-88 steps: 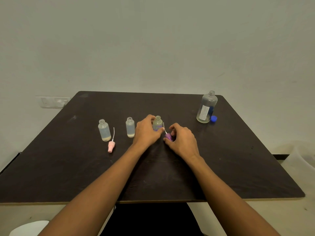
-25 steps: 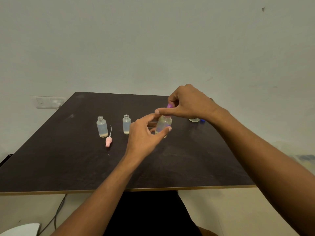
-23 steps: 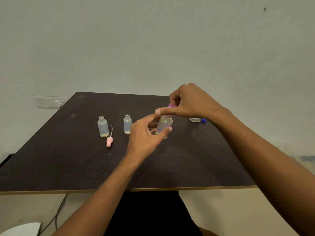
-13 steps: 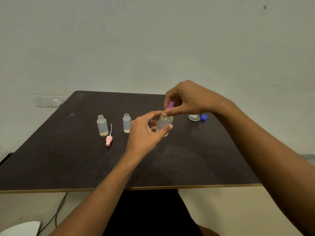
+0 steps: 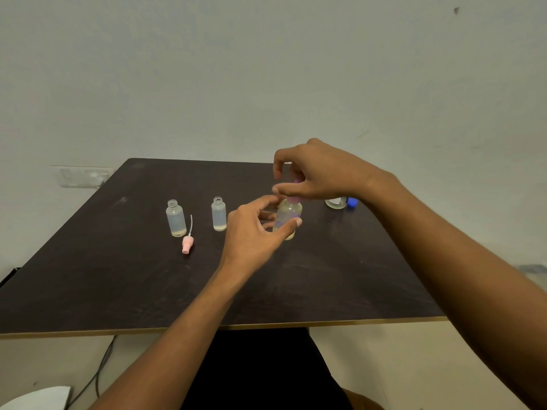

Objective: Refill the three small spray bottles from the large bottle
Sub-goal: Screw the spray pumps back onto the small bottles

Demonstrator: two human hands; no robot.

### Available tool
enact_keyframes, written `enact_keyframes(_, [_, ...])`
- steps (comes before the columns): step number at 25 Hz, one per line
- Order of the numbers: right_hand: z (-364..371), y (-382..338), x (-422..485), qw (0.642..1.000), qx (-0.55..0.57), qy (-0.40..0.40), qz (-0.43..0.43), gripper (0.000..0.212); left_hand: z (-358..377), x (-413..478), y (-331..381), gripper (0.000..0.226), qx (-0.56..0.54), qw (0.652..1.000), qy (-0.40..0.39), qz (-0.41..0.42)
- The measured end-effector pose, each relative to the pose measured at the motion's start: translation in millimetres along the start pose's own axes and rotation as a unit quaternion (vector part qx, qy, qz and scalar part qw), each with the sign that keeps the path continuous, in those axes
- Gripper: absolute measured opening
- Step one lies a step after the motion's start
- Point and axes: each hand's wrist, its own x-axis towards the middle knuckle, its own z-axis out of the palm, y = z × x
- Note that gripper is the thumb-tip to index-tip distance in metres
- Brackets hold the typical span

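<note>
Scene: a person's two bare arms reach forward over a dark surface [image 5: 118,291], seen from above and behind the hands.
Left hand: the left hand [image 5: 254,229] holds a small bottle [image 5: 288,216] upright. The thumb lies across its front and the fingers are behind it.
Bottle position: right of centre on the surface, with its base seemingly resting there.
Right hand: the right hand [image 5: 319,173] is just above the bottle. Its curled fingertips pinch the purple cap [image 5: 294,199] at the neck.
Other bottles: a left bottle [image 5: 176,218] and a middle bottle [image 5: 219,214] stand open and capless, well apart from the hands. Each has a little pale liquid at the bottom.
Pink sprayer: the pink sprayer [image 5: 188,244] lies on its side just in front of the left bottle, with its thin tube pointing away.
Large bottle: the large bottle [image 5: 336,202] is mostly hidden behind the right hand, so only its base shows. A blue cap [image 5: 351,201] sits just beside it.
Step, as a guess: the purple cap is being turned on the neck, though I cannot tell whether on or off.
Handling: the bottle looks light, smooth and easily tipped, and it would be slippery if wet. Its thin walls may give, so a hard squeeze could push liquid out.
Best hold: grip it around the mid-body and steady it against the surface.
Cap: it is tiny, so it is better turned by the collar than the nozzle. The dip tube is likely to bend.
</note>
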Motion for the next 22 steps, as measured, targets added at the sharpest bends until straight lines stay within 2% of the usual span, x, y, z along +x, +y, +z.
enact_keyframes(3, [4,1,-2,1.000,0.004,0.012,0.016,0.043,-2,0,-1,0.053,-0.007,1.000,-0.002,-0.001])
enact_keyframes(6, [-10,8,-5,0.994,0.061,-0.089,-0.011,0.022,-4,1,-5,0.053,-0.004,1.000,0.004,-0.003])
enact_keyframes(8, [-13,12,-4,0.991,0.071,-0.114,-0.025,0.021,-3,2,-7,0.058,0.004,1.000,0.003,-0.002])
enact_keyframes(13, [0,13,1,0.995,0.025,-0.087,-0.030,0.017,0,1,-8,0.058,0.002,1.000,0.004,-0.003])
enact_keyframes(22, [12,16,-9,0.994,0.039,-0.095,-0.037,0.013,7,-5,-16,0.060,-0.022,1.000,0.006,-0.003])
